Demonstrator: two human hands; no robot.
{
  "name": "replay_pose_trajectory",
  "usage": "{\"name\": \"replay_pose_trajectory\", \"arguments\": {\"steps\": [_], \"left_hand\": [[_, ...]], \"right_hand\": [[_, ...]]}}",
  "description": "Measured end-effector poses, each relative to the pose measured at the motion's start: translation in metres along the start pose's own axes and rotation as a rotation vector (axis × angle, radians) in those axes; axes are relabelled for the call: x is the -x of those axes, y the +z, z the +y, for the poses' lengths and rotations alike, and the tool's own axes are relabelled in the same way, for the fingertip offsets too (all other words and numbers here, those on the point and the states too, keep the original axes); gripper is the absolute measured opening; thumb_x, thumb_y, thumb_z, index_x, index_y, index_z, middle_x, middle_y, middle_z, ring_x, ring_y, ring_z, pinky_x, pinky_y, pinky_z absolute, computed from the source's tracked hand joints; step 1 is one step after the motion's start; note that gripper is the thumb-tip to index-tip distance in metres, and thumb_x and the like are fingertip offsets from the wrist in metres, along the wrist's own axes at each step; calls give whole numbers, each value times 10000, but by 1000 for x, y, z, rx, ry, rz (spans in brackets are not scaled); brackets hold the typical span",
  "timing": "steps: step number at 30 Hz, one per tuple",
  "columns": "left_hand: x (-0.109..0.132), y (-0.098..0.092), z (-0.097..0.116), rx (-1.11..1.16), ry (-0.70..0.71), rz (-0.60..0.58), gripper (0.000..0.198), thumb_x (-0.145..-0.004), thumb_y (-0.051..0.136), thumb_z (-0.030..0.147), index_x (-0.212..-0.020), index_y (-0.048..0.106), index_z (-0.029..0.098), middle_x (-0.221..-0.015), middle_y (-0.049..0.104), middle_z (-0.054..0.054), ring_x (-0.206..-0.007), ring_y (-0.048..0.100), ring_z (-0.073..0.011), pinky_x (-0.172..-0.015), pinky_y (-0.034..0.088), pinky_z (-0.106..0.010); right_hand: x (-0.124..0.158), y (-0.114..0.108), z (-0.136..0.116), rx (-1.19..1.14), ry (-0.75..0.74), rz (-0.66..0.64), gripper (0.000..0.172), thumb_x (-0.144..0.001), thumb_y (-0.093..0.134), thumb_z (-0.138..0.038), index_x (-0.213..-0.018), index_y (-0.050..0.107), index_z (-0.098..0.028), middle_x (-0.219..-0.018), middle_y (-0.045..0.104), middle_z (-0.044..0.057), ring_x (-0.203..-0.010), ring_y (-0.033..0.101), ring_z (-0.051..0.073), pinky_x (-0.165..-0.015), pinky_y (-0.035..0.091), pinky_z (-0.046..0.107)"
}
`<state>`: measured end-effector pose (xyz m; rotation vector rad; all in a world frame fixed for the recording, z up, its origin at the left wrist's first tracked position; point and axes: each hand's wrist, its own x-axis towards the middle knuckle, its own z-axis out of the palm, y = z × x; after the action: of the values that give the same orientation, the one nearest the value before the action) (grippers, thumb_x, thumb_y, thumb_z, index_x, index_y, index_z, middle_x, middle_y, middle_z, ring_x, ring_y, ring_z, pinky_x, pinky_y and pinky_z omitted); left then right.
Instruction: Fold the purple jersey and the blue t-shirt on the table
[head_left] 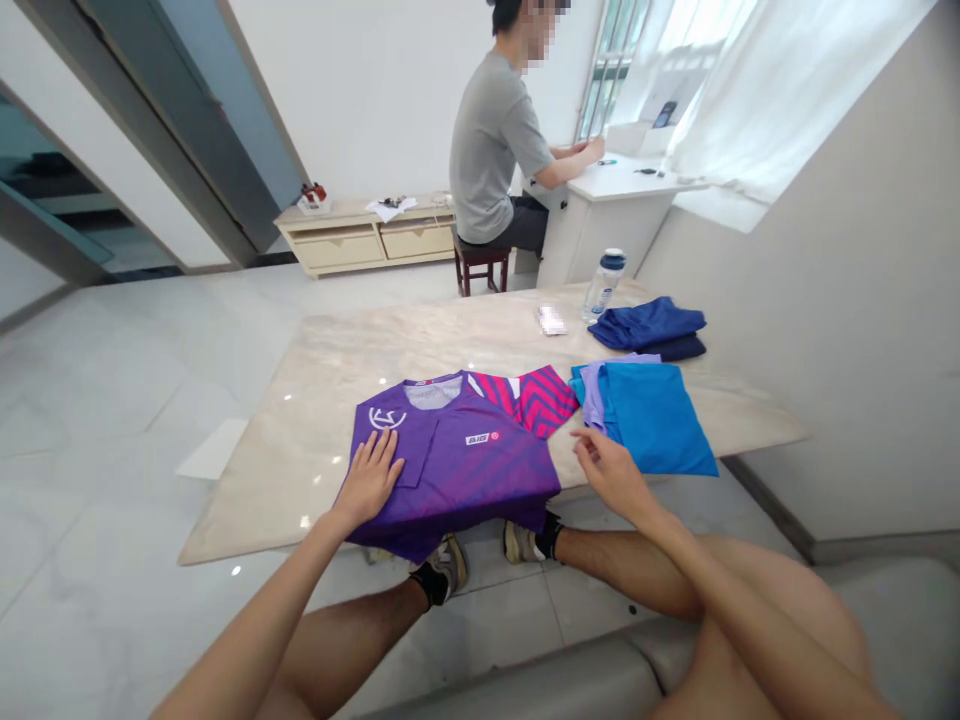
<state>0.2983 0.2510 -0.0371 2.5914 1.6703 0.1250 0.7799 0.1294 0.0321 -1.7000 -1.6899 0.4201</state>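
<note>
Across the counter (330, 350), there's the purple shirt (480, 465), draping over the near edge, blue cloth (660, 420) on its right! Left hand (371, 475) flat on the shirt, fingers slightly spread; right hand (611, 475) by the cloth, fingers half-curled, empty!

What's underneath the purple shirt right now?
The table is under the purple shirt, whose lower part hangs over the near edge. Anything between cloth and tabletop is covered and can't be seen.
</note>
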Motion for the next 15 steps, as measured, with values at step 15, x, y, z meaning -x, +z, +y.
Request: {"name": "replay_pose_trajectory", "arguments": {"steps": [15], "left_hand": [[13, -11, 2, 16, -182, -5, 729, -1119, 344, 460, -1728, 399, 63, -1818, 302, -185, -1695, 254, -431, -1357, 256, -627]], "right_hand": [[-188, 69, 21, 613, 777, -141, 814, -977, 711, -641, -1525, 597, -49, -1575, 568, 327, -1531, 509, 463, -1244, 426, 576]]}}
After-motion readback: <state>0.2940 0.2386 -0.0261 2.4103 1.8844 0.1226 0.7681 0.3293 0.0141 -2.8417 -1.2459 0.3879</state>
